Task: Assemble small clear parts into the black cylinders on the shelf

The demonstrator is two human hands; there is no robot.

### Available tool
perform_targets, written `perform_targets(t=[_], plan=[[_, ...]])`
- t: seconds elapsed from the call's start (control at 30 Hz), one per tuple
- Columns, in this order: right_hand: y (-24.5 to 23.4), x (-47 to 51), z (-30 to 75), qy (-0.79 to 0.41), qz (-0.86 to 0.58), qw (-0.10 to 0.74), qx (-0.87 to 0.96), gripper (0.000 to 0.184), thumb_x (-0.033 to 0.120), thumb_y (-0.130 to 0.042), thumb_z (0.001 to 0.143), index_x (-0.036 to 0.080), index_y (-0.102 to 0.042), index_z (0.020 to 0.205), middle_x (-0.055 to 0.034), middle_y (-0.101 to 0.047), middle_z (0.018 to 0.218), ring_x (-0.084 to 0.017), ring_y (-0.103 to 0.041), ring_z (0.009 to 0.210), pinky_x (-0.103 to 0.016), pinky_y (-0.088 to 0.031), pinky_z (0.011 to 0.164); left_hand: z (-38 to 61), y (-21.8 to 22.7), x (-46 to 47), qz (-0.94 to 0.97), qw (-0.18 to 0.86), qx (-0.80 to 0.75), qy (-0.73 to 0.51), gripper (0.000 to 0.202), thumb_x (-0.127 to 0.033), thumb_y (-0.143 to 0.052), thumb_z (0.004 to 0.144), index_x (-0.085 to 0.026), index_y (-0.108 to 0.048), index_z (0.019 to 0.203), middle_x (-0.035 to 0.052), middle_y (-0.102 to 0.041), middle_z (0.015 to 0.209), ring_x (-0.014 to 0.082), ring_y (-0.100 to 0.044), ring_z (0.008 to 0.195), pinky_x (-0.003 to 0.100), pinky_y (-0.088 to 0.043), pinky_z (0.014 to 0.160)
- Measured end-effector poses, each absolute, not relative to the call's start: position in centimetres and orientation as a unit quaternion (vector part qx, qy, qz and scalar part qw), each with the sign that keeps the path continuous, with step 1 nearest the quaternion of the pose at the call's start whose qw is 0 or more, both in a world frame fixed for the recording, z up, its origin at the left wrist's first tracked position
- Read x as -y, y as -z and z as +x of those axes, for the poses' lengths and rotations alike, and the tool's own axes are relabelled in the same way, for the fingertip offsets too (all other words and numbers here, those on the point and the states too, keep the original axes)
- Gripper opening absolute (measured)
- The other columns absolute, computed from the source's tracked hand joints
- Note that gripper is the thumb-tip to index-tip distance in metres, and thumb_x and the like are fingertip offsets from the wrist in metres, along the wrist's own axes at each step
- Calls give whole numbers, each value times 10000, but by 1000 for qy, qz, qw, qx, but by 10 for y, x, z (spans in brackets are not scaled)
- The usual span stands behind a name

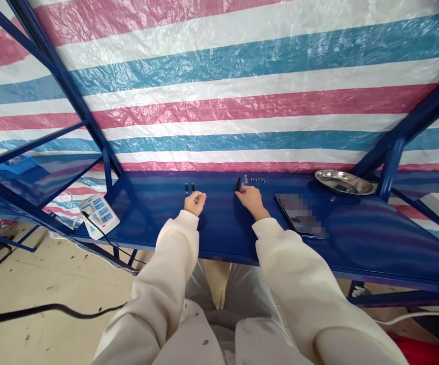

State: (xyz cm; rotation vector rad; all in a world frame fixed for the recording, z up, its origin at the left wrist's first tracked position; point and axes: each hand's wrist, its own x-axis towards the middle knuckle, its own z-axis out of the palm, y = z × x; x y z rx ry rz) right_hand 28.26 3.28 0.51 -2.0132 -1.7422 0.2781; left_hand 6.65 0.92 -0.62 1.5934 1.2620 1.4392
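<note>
My left hand (195, 204) is curled with its fingers pressed together over the blue tabletop. What it holds, if anything, is too small to make out. Just beyond it stand two small black cylinders with light bands (189, 188). My right hand (251, 199) pinches down at the near end of a short row of small black pieces (238, 183); whatever is between its fingertips is hidden. Beside that row are small clear pieces (245, 179), partly covered by the hand. A line of small shiny metal pieces (258, 180) runs to the right of them.
A phone-like dark device (299, 218), partly pixelated, lies right of my right hand. An oval metal tray (344, 182) rests at the back right. On the left edge sits a white power strip (99, 215) with a black cable. Blue frame posts and a striped sheet (234, 101) bound the table (219, 233).
</note>
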Motion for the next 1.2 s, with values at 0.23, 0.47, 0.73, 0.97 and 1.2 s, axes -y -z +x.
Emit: perform_targets(t=[0.23,0.47,0.73,0.97,1.2], plan=[[-1,-34,285,-97,-737,238,624,209,295,-539,797,154,-692,819,-110,-698,839,-214,-634,811,-264,-433,682,66,13,-11,618,301,-478,-546,318,-467,-544,742,-165,-566,643,-29,-505,500,59,-399,396,192,-318,397],[-1,-35,284,-108,-740,235,620,218,302,-541,809,145,-685,855,-116,-694,858,-211,-633,819,-264,-435,687,67,13,-11,617,297,-483,-546,305,-457,-551,732,-166,-569,643,-29,-506,502,59,-397,401,189,-319,402],[-5,-33,290,-130,-756,194,612,215,170,-535,803,112,-680,951,-151,-683,955,-221,-631,910,-265,-435,739,68,6,-5,616,290,-489,-545,286,-442,-569,727,-171,-563,634,-35,-501,502,59,-390,399,193,-321,409],[0,-30,295,-130,-768,211,590,246,295,-548,808,150,-713,919,-148,-693,907,-237,-640,871,-277,-439,717,67,7,-8,612,300,-491,-543,297,-458,-586,702,-173,-563,620,-38,-492,485,59,-385,393,189,-317,397],[-3,-28,293,-136,-775,205,582,275,323,-558,803,142,-719,934,-164,-692,897,-256,-642,870,-288,-437,703,65,14,-12,612,291,-490,-548,264,-418,-560,726,-170,-569,636,-37,-496,494,58,-390,393,191,-325,402]])
